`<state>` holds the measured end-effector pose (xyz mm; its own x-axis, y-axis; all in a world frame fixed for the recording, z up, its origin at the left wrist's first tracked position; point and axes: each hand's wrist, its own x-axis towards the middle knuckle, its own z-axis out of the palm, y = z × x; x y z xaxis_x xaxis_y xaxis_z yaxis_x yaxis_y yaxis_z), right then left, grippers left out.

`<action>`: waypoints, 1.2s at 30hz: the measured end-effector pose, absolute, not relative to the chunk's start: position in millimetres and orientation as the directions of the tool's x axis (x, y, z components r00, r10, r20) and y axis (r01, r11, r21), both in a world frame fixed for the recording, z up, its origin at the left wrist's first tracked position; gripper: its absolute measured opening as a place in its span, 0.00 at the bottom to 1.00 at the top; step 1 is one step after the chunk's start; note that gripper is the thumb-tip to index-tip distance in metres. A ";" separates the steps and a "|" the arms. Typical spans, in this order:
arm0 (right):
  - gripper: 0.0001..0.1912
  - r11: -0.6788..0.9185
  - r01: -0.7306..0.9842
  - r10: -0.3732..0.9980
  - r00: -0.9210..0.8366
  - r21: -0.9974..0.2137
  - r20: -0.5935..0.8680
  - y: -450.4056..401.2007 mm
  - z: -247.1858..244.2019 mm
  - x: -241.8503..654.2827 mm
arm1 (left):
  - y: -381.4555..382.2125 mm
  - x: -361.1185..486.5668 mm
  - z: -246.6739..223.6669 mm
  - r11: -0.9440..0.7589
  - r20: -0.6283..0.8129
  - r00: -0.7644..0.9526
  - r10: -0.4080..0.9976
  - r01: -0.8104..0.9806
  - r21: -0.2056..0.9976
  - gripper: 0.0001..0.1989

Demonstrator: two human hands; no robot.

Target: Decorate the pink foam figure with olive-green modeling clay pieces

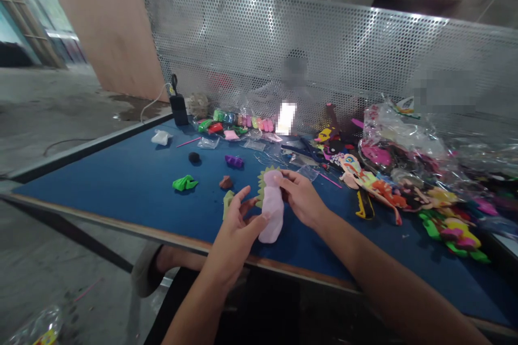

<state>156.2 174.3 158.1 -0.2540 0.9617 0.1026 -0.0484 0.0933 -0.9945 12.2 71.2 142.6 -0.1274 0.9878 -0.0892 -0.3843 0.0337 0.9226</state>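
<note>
Over the blue table [133,188], touching with left hand [237,226] (cannot tell whether gripping) and pinching in right hand [303,198] a pale figure [272,202], already edged with olive spikes [261,184], with green lump [184,183], purple lump [234,161] and brown lump [225,182] lying unattached.

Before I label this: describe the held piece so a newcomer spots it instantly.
Find the blue tabletop before the perforated metal screen. Near the tabletop's front edge, between the left hand and the right hand, is a long pale-lilac piece. A jagged olive-green fringe along one side sets it apart from the unfringed purple lump and brown lump beyond.
</note>
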 end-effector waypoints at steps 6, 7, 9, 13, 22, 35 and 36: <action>0.25 0.244 0.408 0.955 -0.260 -0.880 0.144 183.2 153.3 168.3 | 28.9 0.5 151.4 0.082 -0.133 -0.068 0.989 -0.493 0.866 0.45; 0.25 0.280 0.486 0.951 -0.256 -0.828 0.172 182.9 153.7 170.3 | 21.9 -3.7 151.6 0.093 -0.146 -0.073 0.987 -0.485 0.870 0.42; 0.24 0.331 0.610 0.942 -0.260 -0.720 0.213 181.7 154.8 173.4 | 9.4 -14.2 151.5 0.093 -0.142 -0.080 0.987 -0.436 0.895 0.37; 0.20 0.371 0.739 0.928 -0.273 -0.563 0.253 179.3 158.1 175.4 | -4.0 -41.0 151.1 -0.056 0.036 -0.171 0.985 -0.114 0.992 0.26; 0.13 0.415 0.822 0.910 -0.366 -0.391 0.196 180.3 155.9 176.8 | 48.7 -79.3 142.4 -0.457 0.768 0.000 0.640 0.804 0.381 0.10; 0.11 0.583 0.775 0.779 -0.447 -0.244 0.440 321.2 202.5 36.3 | 70.8 -70.4 120.6 -0.294 0.552 0.208 0.808 0.953 0.072 0.37; 0.14 0.552 0.795 0.803 -0.425 -0.253 0.418 339.7 204.9 15.7 | 71.1 -72.4 120.4 -0.303 0.554 0.221 0.803 0.951 0.061 0.38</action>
<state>15.7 339.7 204.9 -0.4248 0.8029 0.4182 0.7946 0.5520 -0.2526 -72.4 71.1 120.4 0.2207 0.8029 0.5537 0.9509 -0.3035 0.0611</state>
